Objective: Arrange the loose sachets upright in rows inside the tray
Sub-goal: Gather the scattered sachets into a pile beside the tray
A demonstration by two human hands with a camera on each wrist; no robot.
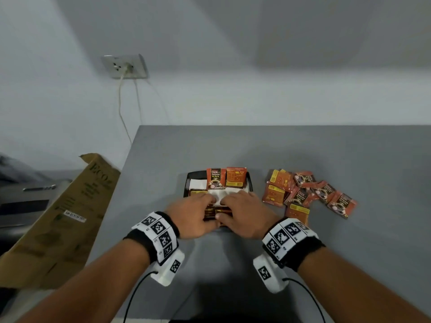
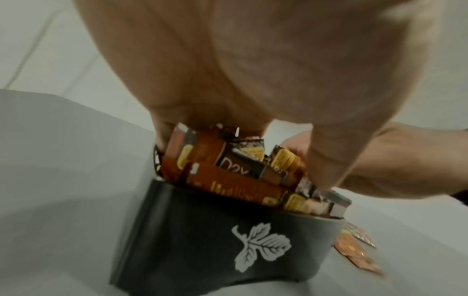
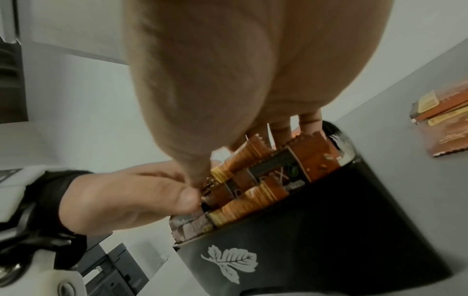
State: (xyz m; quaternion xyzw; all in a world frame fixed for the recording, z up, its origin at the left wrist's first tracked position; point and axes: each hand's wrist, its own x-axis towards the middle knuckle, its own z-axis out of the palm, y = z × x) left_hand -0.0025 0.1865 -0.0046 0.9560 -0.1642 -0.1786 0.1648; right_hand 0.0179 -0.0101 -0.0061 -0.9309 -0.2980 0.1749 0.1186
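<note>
In the head view, a black tray sits at the centre of the frame on a grey table, and both hands are over its near end: the left hand and right hand lie side by side, fingers curled down onto a packed row of sachets. At the tray's far end two sachets stand upright, with white paper showing in the gap between them and the hands. To the right of centre a loose pile lies flat on the table, well apart from the tray, so a good part of the job looks unfinished. A cardboard box leans at lower left, and a wall socket is at upper left. In the left wrist view, the left hand's thumb and fingers bracket the standing row from above, pressing it together inside the tray, whose dark wall carries a white leaf print. In the right wrist view, at the centre of the frame, the right fingers press the tops of the sachets while the left thumb pushes at the row's end. Judging by this, one near row is being squared up; the middle is still to fill.
</note>
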